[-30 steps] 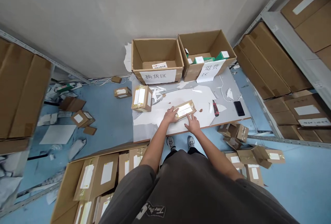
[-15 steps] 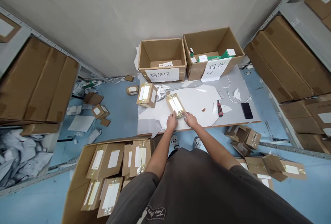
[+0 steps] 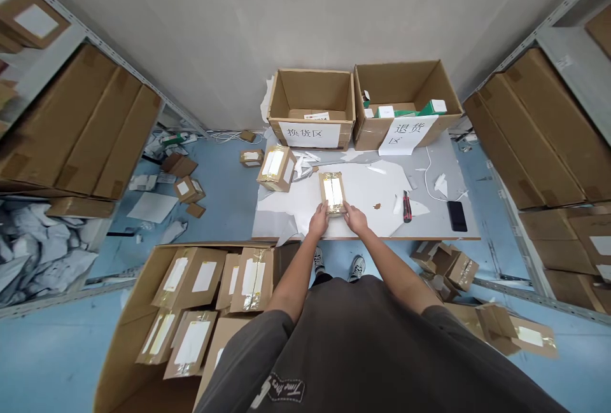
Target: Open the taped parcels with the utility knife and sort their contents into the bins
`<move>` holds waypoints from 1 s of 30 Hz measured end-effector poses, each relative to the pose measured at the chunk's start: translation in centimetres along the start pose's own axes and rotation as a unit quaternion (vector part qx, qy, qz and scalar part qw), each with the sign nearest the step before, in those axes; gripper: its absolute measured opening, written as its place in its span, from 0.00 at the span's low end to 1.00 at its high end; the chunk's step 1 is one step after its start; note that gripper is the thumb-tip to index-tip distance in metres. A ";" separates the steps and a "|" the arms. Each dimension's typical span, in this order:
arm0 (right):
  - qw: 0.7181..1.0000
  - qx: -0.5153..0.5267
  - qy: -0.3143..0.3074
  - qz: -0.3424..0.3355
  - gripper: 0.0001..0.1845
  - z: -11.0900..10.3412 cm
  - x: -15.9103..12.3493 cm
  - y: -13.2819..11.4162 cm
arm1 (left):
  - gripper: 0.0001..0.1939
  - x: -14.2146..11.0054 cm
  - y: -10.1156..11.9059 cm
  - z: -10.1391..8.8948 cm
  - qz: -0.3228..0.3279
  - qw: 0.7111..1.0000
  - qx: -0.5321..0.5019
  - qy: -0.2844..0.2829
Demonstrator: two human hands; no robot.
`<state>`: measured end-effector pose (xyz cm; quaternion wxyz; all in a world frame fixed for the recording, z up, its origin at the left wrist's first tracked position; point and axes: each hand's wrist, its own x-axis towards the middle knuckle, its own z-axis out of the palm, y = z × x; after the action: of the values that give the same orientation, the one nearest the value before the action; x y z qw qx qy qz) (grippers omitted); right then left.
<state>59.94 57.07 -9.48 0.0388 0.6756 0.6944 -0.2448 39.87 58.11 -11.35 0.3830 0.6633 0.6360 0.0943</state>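
Observation:
A small taped cardboard parcel [image 3: 333, 191] with a white label lies lengthwise on the grey table [image 3: 429, 222], pointing away from me. My left hand [image 3: 319, 221] grips its near left corner and my right hand [image 3: 354, 218] grips its near right corner; both hands have fingers curled on it. A second taped parcel [image 3: 276, 168] stands on the table's far left. A red-handled utility knife [image 3: 406, 205] lies to the right of my hands.
Two open cartons with paper signs, one on the left [image 3: 312, 109] and one on the right [image 3: 403, 102], stand at the table's back. A black phone [image 3: 457, 216] and white cable lie right. A big box of parcels [image 3: 200, 298] sits on the floor at left. Shelves with cartons flank both sides.
The parcel has been turned from lying crosswise to pointing straight away from me, and both hands have moved to its near end. My view has shifted slightly left.

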 end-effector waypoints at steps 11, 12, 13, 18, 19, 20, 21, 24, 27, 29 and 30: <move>0.997 0.062 0.002 -0.053 0.43 1.1 1.7 0.6 | 0.49 0.6 -0.7 0.9 -0.004 0.993 -0.118 0.031; 0.996 0.067 0.007 -0.058 0.41 0.9 1.7 0.6 | 0.46 0.6 -0.5 0.7 0.000 0.993 -0.115 0.031; 0.995 0.071 0.015 -0.065 0.38 0.6 1.5 0.6 | 0.43 0.5 -0.2 0.4 0.008 0.994 -0.107 0.031; 0.990 0.078 0.069 -0.099 0.28 -3.4 1.1 0.9 | 0.30 0.7 1.7 -3.3 0.039 0.998 -0.054 0.019; 0.990 0.075 0.072 -0.096 0.27 -4.4 1.2 0.9 | 0.29 0.9 2.2 -4.2 0.038 0.998 -0.043 0.021; 0.991 0.070 0.072 -0.088 0.28 -5.3 1.4 0.9 | 0.29 1.2 2.6 -5.0 0.035 0.998 -0.034 0.027; 0.993 0.065 0.069 -0.074 0.28 -6.1 1.8 0.8 | 0.29 1.7 3.1 -5.6 0.032 0.999 -0.026 0.033; 0.996 0.059 0.064 -0.009 0.31 -7.6 3.3 0.3 | 0.32 3.1 4.4 -6.3 0.030 0.999 -0.018 0.026; 0.993 0.075 0.079 0.050 0.30 -7.8 5.2 0.0 | 0.34 4.5 5.0 -5.3 0.060 0.997 -0.042 -0.002; 0.990 0.089 0.088 0.072 0.30 -7.6 6.0 0.1 | 0.32 5.1 5.2 -4.3 0.077 0.994 -0.071 0.003; 0.989 0.095 0.089 0.075 0.30 -7.6 6.3 0.2 | 0.32 5.3 5.2 -4.0 0.079 0.994 -0.081 0.006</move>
<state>61.75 65.81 -5.31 -0.0692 0.7454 0.6162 -0.2447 42.39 65.03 -7.25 0.4226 0.6778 0.5741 0.1799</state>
